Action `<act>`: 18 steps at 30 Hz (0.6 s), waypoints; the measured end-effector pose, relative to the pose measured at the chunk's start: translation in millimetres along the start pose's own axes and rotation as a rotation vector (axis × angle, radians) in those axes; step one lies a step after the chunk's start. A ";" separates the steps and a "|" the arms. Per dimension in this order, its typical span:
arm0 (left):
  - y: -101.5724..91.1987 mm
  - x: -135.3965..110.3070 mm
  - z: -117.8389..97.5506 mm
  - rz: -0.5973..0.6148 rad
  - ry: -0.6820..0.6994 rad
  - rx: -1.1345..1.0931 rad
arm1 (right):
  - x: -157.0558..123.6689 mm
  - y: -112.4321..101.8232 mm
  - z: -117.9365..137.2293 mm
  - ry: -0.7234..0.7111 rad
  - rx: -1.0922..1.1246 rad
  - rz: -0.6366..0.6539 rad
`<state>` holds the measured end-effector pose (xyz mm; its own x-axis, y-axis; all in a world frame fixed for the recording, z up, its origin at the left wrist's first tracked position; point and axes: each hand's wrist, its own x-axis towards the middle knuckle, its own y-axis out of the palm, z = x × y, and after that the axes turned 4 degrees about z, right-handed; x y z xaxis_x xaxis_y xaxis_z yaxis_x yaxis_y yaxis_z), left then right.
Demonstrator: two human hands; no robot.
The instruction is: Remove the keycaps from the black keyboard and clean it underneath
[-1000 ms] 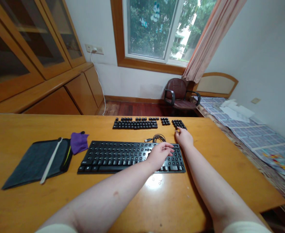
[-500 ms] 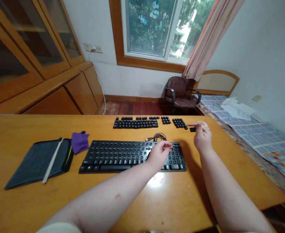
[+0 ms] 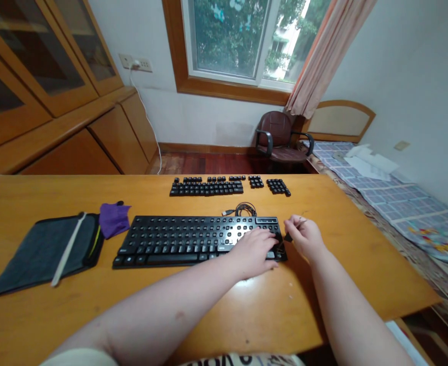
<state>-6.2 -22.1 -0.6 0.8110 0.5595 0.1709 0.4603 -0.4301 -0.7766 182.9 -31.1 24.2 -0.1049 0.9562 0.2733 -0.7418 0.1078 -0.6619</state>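
Observation:
A black keyboard (image 3: 170, 239) lies on the table, most of its keycaps off and its bottom row still capped. My left hand (image 3: 251, 252) rests over its right part, fingers stretched out and holding nothing I can see. At the keyboard's right end, my right hand (image 3: 304, 239) is closed on a small wire keycap puller (image 3: 288, 237) with a black handle. The puller's thin wires reach down to the lower right keys, and whether they hook a key I cannot make out. Behind the keyboard sits its coiled USB cable (image 3: 245, 208).
Loose black keycaps (image 3: 206, 189) stand in rows near the table's far edge, with a number-pad group (image 3: 278, 187) at right. On the left lie a dark grey pouch (image 3: 36, 254), a pale brush-like stick (image 3: 69, 249) and a purple cloth (image 3: 114, 221).
My right hand has come left and down with the keycap puller, from beside the loose keycaps to the keyboard's right end. My left hand has spread its fingers onto the keys.

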 end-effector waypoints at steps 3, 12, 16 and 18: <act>0.6 1.6 0.7 -0.005 -0.024 0.003 | 0.3 5.1 0.7 -0.049 -0.004 0.071; -1.3 2.6 -1.0 -0.002 -0.017 0.022 | -1.2 12.7 8.4 -0.143 -0.071 0.214; 1.5 2.7 -2.3 -0.026 -0.044 -0.012 | -2.0 10.6 13.9 -0.244 0.003 0.312; 3.5 3.3 -3.4 -0.032 -0.066 -0.005 | -2.9 9.5 16.5 -0.275 0.023 0.331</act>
<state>-0.7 -24.2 -0.7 0.7702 0.6187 0.1549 0.4878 -0.4148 -0.7681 165.2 -37.3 28.6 -0.5097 0.8299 0.2267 -0.6529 -0.2016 -0.7301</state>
